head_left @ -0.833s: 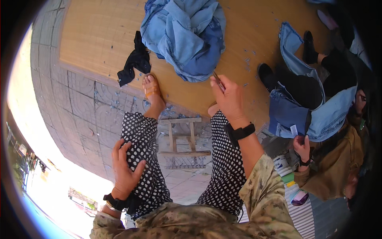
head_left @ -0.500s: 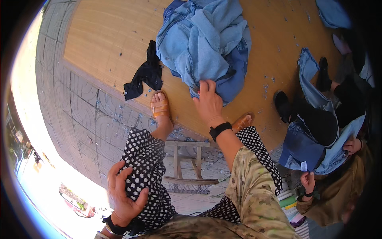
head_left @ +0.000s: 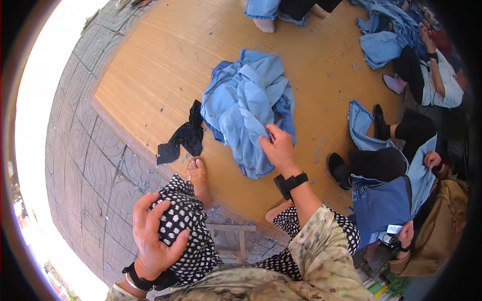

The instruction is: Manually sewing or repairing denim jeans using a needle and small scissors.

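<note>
A heap of light and darker blue denim jeans (head_left: 236, 100) lies on the tan mat in front of me. My right hand (head_left: 279, 150) is closed on a fold at the heap's near right side, thumb and fingers pinching the cloth. My left hand (head_left: 158, 238) rests on my left knee, over the black trousers with white dots (head_left: 188, 215). Its fingers are spread and it holds nothing. Left of the heap lies a crumpled black cloth (head_left: 183, 135), close to my sandalled left foot (head_left: 197, 173).
The mat (head_left: 150, 70) bears scattered blue scraps, with patterned paving (head_left: 80, 150) to its left. At right a seated person's hands hold blue denim (head_left: 379, 200). Farther right sits another person beside more denim (head_left: 381, 47). A wooden stool (head_left: 241, 241) stands between my legs.
My right hand has shifted from the heap's near edge to a fold on its right side. The view has tilted up, showing more of the mat's far part. My left hand stays on the knee.
</note>
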`<state>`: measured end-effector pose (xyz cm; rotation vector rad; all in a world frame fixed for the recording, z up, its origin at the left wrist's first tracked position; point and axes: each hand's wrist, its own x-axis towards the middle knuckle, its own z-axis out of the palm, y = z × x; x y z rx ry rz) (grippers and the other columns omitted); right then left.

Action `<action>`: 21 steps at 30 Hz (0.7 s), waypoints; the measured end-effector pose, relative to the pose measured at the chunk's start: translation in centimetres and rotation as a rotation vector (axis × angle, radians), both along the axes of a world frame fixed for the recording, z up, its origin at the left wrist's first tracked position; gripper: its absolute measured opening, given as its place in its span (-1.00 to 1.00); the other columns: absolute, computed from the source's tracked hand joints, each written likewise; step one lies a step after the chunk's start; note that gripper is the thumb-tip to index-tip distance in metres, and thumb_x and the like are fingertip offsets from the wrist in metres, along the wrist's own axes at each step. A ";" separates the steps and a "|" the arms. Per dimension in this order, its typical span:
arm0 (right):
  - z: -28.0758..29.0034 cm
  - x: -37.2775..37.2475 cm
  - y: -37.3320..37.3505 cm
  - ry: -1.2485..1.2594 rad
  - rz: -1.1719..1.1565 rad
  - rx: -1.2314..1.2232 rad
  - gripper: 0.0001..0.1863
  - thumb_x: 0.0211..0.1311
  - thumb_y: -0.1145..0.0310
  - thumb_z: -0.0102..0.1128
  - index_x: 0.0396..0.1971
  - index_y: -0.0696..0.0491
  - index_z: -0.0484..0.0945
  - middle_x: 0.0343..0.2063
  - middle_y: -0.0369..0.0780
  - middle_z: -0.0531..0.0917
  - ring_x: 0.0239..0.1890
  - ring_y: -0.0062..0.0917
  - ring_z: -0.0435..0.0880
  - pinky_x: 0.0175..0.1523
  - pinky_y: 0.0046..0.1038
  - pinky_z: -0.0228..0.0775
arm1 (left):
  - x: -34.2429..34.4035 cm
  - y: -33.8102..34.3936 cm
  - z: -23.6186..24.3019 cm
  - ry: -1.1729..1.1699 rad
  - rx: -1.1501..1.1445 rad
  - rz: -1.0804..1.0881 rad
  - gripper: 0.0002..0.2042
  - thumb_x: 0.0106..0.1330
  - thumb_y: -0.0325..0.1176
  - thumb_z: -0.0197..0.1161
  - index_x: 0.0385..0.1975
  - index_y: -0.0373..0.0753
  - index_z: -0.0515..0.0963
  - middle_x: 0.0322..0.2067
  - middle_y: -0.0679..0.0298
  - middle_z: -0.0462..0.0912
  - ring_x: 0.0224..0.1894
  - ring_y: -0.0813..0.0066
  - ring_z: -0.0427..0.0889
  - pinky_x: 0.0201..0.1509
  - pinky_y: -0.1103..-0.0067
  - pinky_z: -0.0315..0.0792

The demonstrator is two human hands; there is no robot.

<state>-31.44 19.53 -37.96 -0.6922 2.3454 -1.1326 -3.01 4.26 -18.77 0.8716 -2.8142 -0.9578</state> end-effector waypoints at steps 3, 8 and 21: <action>6.4 -1.8 0.4 -0.004 -0.170 -0.262 -0.81 0.07 0.43 0.23 -0.32 0.21 0.57 -0.57 -0.29 0.60 -0.49 -0.63 0.54 -0.36 -0.49 0.37 | 1.4 0.8 0.5 0.099 -0.063 -0.009 -0.47 -0.07 -0.30 0.39 -0.03 -0.31 0.48 0.07 -0.07 0.43 0.09 -0.04 0.46 0.17 0.26 0.35; 24.0 -2.4 3.4 0.058 -0.233 -0.765 -0.79 0.16 0.52 0.26 -0.19 0.22 0.59 -0.35 -0.37 0.60 -0.33 -0.77 0.51 -0.15 -0.68 0.36 | 2.9 2.3 0.5 0.235 -0.143 0.019 -0.48 -0.08 -0.32 0.40 -0.04 -0.31 0.50 0.05 -0.04 0.46 0.09 -0.03 0.46 0.18 0.27 0.36; 47.6 9.3 11.1 0.040 -0.287 -1.246 -0.87 0.16 0.52 0.28 -0.33 -0.01 0.55 -0.51 -0.45 0.60 -0.71 -0.86 0.29 -0.62 -0.78 0.11 | 6.2 5.8 1.2 0.290 -0.319 -0.094 -0.25 -0.12 -0.01 0.49 0.09 -0.27 0.42 0.12 -0.02 0.36 0.31 -0.06 0.17 0.35 0.04 0.01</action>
